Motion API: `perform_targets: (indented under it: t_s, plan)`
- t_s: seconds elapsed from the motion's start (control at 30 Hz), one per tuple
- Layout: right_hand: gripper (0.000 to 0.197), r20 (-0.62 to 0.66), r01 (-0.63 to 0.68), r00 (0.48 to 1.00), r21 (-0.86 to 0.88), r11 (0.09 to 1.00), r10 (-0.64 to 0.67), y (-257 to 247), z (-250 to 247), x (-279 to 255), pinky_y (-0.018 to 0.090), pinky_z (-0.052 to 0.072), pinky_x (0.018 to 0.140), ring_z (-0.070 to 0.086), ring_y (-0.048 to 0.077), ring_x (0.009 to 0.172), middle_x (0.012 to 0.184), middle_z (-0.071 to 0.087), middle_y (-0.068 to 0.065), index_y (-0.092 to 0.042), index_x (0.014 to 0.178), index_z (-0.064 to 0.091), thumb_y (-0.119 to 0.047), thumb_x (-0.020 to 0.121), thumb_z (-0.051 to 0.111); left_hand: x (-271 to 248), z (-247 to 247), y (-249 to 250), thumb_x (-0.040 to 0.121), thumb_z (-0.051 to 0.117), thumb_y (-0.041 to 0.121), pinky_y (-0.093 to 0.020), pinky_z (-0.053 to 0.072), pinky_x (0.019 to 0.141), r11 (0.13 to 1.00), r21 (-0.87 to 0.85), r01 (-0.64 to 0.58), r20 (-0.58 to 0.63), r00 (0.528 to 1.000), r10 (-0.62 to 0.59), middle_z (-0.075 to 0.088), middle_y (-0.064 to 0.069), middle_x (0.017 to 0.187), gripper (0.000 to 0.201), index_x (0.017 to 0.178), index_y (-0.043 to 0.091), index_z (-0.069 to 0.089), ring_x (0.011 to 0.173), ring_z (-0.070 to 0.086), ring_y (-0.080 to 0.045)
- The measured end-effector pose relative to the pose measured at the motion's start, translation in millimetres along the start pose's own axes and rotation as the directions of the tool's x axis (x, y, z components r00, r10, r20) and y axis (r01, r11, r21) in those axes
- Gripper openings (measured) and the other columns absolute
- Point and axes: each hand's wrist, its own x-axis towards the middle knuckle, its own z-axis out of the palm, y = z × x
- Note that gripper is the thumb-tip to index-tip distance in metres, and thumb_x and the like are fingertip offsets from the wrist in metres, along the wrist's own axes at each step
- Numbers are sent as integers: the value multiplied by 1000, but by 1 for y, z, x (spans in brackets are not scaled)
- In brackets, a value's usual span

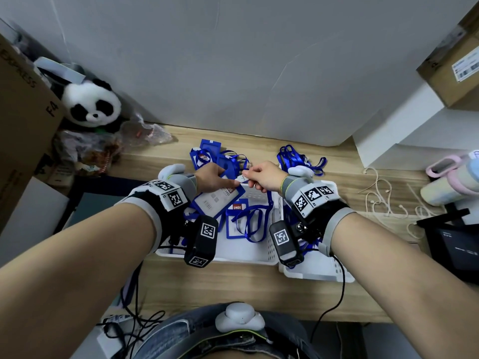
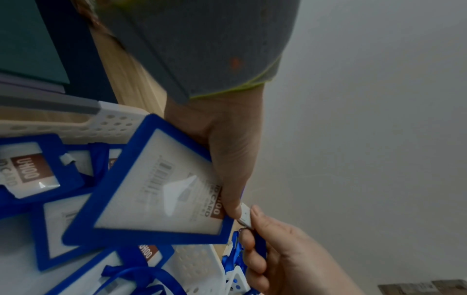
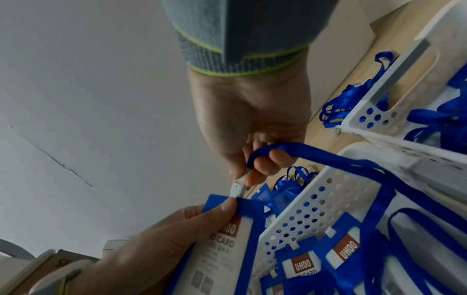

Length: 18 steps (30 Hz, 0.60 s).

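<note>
left hand: grips the badge holder at its top edge; thumb pressed flat on the front face by the slot, the other fingers are behind it and hidden
right hand: thumb and forefinger pinch the clip; the other fingers are curled, with the lanyard looped over them
badge holder: blue frame, clear window, UHOO card inside; in the air over the white basket, tilted, top edge towards the right hand
clip: small and white, touching the holder's top edge at the slot, just beside the left thumb tip
lanyard: blue ribbon, runs from the right fingers down over the basket's perforated wall
basket contents: more blue holders and ribbons, lying loose and overlapping
basket edges: far rim just under the hands; right wall just beside a second basket, can't tell if they touch
desk: bare wood strip between the basket's near wall and the desk's front edge
behind basket: loose holders and a lanyard heap, close to the wall
left side: cardboard box and panda plush, well apart from the hands
</note>
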Motion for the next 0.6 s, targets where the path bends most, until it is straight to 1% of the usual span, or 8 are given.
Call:
perform_targets:
  t_s: [0.07,0.17,0.27,0.33,0.4,0.47,0.53,0.6]
  plan:
    - [26,19,-8,1000,-17,1000,8,0,0,-1,13,35,37,40,9,48,63,56,-1,-15,72,55,-23,96,49,1,1,-2,82,65,44,-22,39,53,999,45,-26,-13,1000,27,53,-1,64,37,66,17,47,55,53,-13]
    - [27,0,-7,1000,-48,999,7,-2,2,-1,15,37,40,43,9,49,64,59,-1,-15,71,55,-22,96,49,0,1,-4,82,65,44,-21,38,52,996,74,-43,-19,999,45,54,1,62,36,66,16,50,54,53,-11]
    - [27,-34,-40,999,-62,997,38,-5,4,0,18,37,44,43,9,50,62,57,-2,-15,71,55,-22,96,49,-3,1,-1,83,66,41,-20,33,48,989,125,-76,-38,996,81,47,1,57,38,62,16,46,49,45,-10]
    - [27,-33,-76,997,-47,996,75,-7,5,2,18,36,44,42,9,49,60,54,-2,-14,70,55,-22,95,50,-5,0,0,83,67,38,-20,29,47,984,147,-101,-52,993,109,43,2,54,39,59,17,45,47,40,-10]
    - [25,-38,-116,993,-56,992,114,-10,6,3,18,35,44,41,9,48,58,52,-1,-12,72,57,-21,95,51,-6,-1,0,83,67,37,-20,29,46,981,150,-121,-45,991,129,44,3,53,36,60,17,48,46,41,-9]
    - [20,-55,-156,987,-76,985,152,-13,6,5,19,34,44,41,10,48,58,52,-1,-8,81,61,-21,93,52,-6,0,0,82,68,37,-20,31,45,982,141,-129,-37,990,135,47,4,53,31,63,18,53,46,43,-9]
    - [16,-65,-185,982,-78,980,180,-14,5,7,19,34,44,40,10,49,59,51,0,-7,88,61,-20,93,53,-6,1,0,82,68,37,-21,31,46,982,130,-137,-40,989,143,47,3,54,28,65,17,57,47,42,-10]
    - [16,-67,-204,978,-63,977,199,-14,4,8,19,33,45,40,10,49,60,50,0,-8,84,59,-20,92,54,-5,2,1,82,68,36,-21,31,46,982,123,-146,-46,987,152,47,2,55,27,68,15,59,48,41,-11]
